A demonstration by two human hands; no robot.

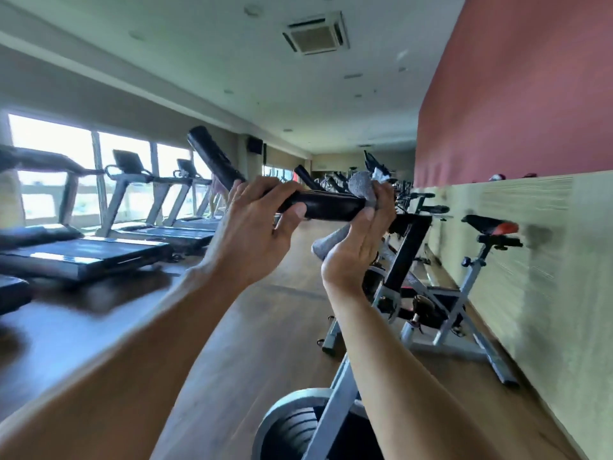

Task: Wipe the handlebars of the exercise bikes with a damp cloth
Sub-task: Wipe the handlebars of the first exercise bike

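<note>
Gym: row of treadmills (139, 207) by windows (53, 161), line of exercise bikes (441, 260) along wall, wood floor (265, 327).

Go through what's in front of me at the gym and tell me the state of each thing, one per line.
Left hand: gripping the black handlebar.
Right hand: holding the grey cloth against the bar's end.
Handlebar: black, held level, one end covered by the cloth.
Cloth: bunched around the bar end, a tail hanging below.
Next bike: standing unused by the wall.
Treadmills: parked along the windows, belts look still.
</note>
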